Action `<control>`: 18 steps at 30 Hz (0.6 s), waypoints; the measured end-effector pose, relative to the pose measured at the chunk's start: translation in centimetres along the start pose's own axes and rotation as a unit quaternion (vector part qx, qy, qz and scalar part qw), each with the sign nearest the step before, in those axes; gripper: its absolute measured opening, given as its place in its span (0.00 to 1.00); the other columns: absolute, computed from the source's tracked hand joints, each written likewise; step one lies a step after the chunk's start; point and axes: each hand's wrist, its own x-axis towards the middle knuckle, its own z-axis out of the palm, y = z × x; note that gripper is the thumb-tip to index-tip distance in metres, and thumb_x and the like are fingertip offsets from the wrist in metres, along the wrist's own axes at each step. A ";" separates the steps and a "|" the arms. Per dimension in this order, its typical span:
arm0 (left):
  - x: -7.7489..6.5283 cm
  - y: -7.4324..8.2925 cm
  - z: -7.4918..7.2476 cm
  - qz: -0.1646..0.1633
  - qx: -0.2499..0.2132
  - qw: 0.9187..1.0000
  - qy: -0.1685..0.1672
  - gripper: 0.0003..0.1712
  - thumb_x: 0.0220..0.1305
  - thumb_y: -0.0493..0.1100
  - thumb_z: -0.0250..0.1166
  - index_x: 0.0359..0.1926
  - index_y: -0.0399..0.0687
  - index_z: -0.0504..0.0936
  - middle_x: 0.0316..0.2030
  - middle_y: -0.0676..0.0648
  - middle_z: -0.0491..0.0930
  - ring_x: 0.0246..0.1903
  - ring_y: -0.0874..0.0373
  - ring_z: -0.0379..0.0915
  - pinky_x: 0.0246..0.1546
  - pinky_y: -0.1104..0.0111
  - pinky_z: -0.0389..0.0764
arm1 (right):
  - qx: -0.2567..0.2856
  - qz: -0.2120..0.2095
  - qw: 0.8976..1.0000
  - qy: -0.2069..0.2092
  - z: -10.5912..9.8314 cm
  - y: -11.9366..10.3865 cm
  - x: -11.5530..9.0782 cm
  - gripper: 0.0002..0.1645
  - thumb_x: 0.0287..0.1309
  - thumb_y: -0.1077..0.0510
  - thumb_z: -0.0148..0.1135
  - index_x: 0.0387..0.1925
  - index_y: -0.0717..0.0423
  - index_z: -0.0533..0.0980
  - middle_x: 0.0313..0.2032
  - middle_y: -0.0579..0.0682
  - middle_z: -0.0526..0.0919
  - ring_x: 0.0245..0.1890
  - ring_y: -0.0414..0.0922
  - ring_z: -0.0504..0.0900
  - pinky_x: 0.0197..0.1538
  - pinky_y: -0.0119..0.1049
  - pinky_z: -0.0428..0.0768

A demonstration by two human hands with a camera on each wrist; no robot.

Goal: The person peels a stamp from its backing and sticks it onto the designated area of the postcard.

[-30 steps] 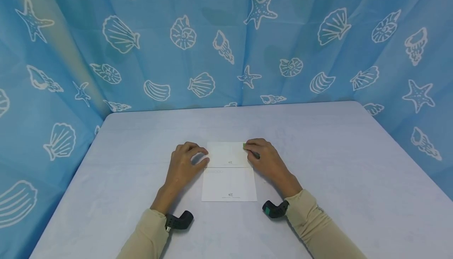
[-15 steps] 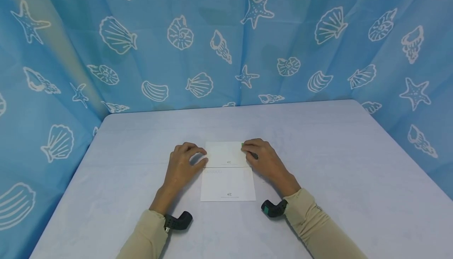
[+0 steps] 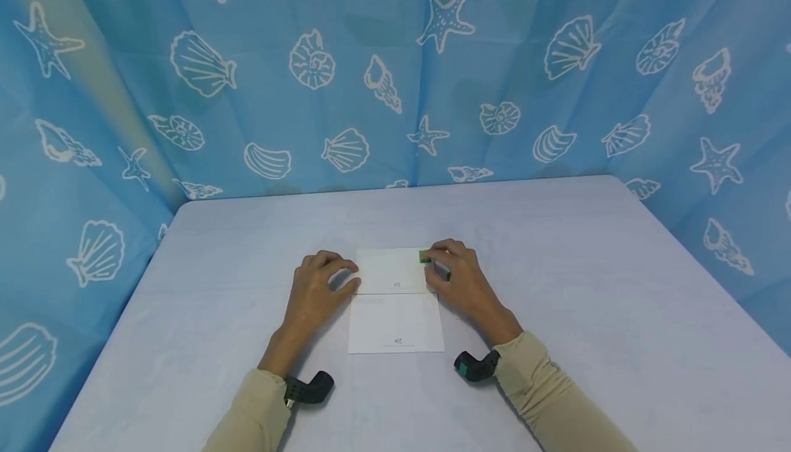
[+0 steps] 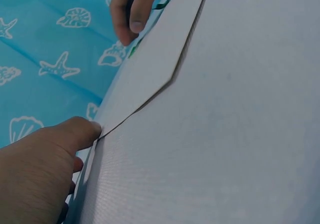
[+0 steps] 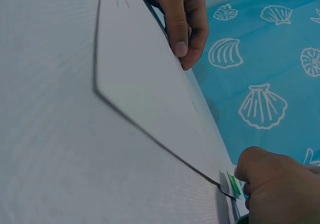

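Observation:
White card (image 3: 395, 321) lies flat in two panels, one above the other, divided by a thin dark line; each panel bears a small printed mark. My left hand (image 3: 314, 294) touches the upper panel's left edge with thumb and index fingertips. At the upper right corner sits a small green stamp-like piece (image 3: 424, 256), shown with white around it in the right wrist view. My right hand (image 3: 463, 284) presses there with its index finger, thumb at the card's right edge. Tucked under its curled fingers is a small dark object (image 3: 446, 275), mostly hidden, whose kind I cannot tell.
A white cloth covers the table (image 3: 544, 253). Behind and beside it hangs a blue curtain (image 3: 383, 95) printed with shells and starfish. Black wrist cameras (image 3: 310, 388) sit at both sleeve cuffs, close over the table.
My right index finger has shifted slightly, so more of the green piece shows. My left hand stays at the card's left edge. The head view has drifted a little.

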 end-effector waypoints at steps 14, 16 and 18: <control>-0.1 0.1 -0.3 0.002 -0.035 0.999 0.005 0.09 0.62 0.44 0.72 0.44 0.51 0.88 0.46 0.48 0.79 0.49 0.49 0.71 0.54 0.50 0.68 | 0.029 0.093 0.995 -0.007 -0.5 -0.6 -1.1 0.14 0.59 0.58 0.70 0.47 0.55 0.83 0.50 0.52 0.78 0.55 0.51 0.73 0.61 0.52 0.67; -0.1 0.1 -0.3 0.003 -0.039 0.999 0.008 0.09 0.62 0.43 0.72 0.44 0.51 0.88 0.46 0.48 0.79 0.49 0.48 0.71 0.54 0.49 0.68 | 0.026 0.094 0.995 -0.005 -0.6 -0.6 -1.1 0.15 0.58 0.58 0.71 0.47 0.55 0.83 0.50 0.52 0.78 0.55 0.51 0.73 0.60 0.52 0.67; -0.1 0.1 -0.3 0.002 -0.042 0.999 0.009 0.10 0.62 0.43 0.72 0.45 0.50 0.88 0.46 0.48 0.79 0.50 0.48 0.72 0.54 0.49 0.68 | 0.024 0.095 0.995 -0.005 -0.7 -0.6 -1.2 0.15 0.58 0.57 0.72 0.47 0.55 0.83 0.50 0.52 0.77 0.54 0.51 0.73 0.60 0.53 0.67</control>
